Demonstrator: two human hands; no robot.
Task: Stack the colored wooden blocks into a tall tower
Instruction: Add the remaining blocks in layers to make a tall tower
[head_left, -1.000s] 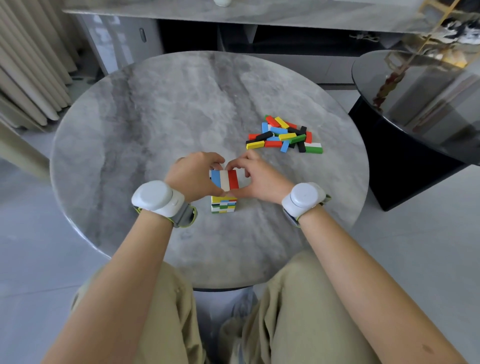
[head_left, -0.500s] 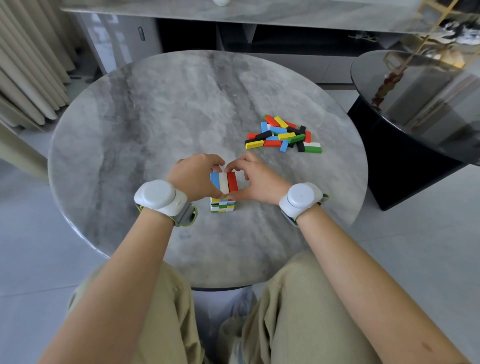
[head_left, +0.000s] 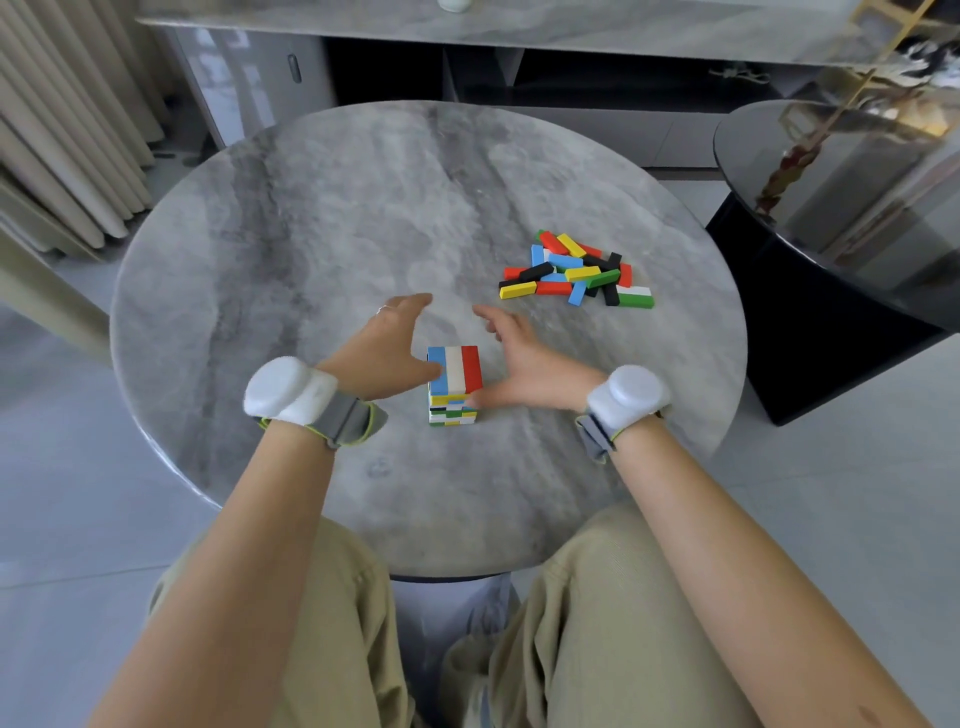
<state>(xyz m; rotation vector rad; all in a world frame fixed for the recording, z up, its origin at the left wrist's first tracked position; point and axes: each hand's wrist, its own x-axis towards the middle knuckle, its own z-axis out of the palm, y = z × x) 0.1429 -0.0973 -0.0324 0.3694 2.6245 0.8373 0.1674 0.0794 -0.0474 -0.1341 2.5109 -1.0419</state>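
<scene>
A block tower (head_left: 454, 384) stands near the front of the round grey table (head_left: 311, 234). Its top layer is a blue, a white and a red block side by side, over yellow, green and white layers. My left hand (head_left: 387, 345) is open on the tower's left, thumb near the top layer. On the right side my right hand (head_left: 524, 364) is spread, its thumb low beside the tower's lower layers. Neither hand holds a block. A pile of loose coloured blocks (head_left: 574, 273) lies at the table's right, beyond my right hand.
A dark round side table (head_left: 841, 280) with a glossy top stands close on the right. A long grey cabinet (head_left: 519, 31) runs along the back. Curtains (head_left: 62, 130) hang at the left. My knees sit under the table's front edge.
Both hands were closed around the tower's top layer. They have now opened and drawn apart to either side, leaving the top three blocks resting on the tower.
</scene>
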